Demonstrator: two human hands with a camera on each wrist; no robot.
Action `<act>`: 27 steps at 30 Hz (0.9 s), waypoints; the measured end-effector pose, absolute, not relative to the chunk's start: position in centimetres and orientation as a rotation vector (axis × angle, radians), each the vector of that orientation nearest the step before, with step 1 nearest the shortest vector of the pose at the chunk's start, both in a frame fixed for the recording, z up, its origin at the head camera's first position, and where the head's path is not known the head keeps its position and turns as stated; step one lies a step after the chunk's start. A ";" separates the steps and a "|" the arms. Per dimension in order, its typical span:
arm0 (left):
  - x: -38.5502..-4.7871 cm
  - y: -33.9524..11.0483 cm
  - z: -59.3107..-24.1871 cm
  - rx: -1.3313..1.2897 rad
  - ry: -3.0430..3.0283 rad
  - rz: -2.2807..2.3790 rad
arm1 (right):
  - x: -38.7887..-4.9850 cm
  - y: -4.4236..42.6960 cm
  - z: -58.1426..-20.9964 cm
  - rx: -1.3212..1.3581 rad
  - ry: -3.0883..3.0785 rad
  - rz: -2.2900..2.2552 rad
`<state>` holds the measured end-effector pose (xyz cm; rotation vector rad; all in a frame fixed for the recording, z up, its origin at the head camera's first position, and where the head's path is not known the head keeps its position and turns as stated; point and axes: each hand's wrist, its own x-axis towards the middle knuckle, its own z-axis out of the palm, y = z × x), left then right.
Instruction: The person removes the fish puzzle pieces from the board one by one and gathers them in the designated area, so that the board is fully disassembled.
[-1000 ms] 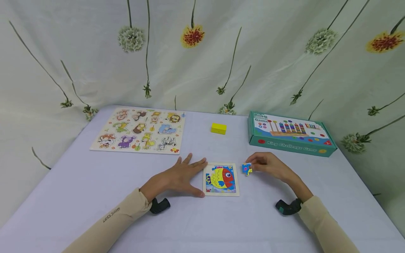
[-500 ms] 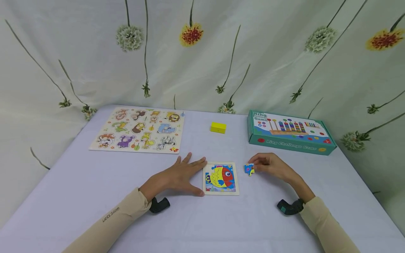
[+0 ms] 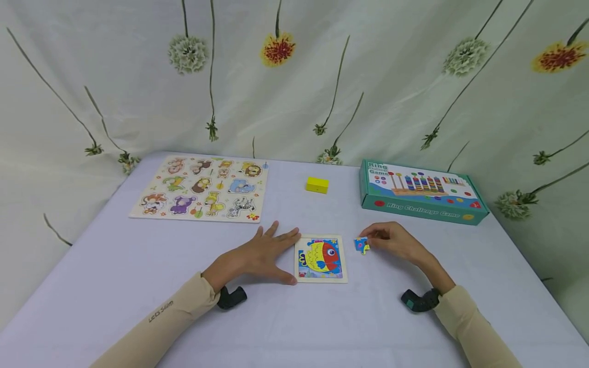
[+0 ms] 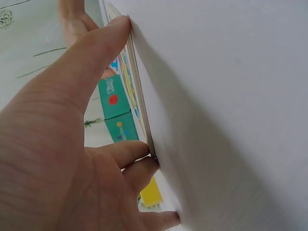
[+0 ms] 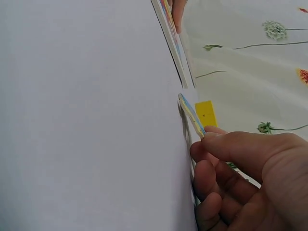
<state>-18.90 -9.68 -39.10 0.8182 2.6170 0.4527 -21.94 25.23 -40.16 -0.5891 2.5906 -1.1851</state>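
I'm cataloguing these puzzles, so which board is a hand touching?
The small fish puzzle: the left hand touches its edge. The larger animal board, farther back, has no hand on it.

Square pale-wood fish puzzle (image 3: 321, 259): is lying flat on the white tablecloth (image 3: 340, 322), fish facing right in the head view.
Puzzle's colours: are showing as a yellow scaled body, red head, round eye and blue fin, with blue surrounding.
Puzzle's upper-left corner: is showing a pale patch.
Small thin blue jigsaw piece (image 3: 361, 245): is bearing pink and yellow patches.
Piece's place: is being pinched near one edge, just right of the puzzle, not touching.
Piece's pose: is tilting, nearly edge-on in the right wrist view.
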 end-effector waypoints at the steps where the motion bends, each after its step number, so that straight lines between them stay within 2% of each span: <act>1: -18.9 -9.7 -39.1 0.819 2.617 0.458 | -21.9 25.1 -40.1 -0.587 2.599 -1.180; 27: -18.9 -9.7 -39.0 0.822 2.613 0.466 | -22.0 24.8 -39.9 -0.509 2.646 -1.142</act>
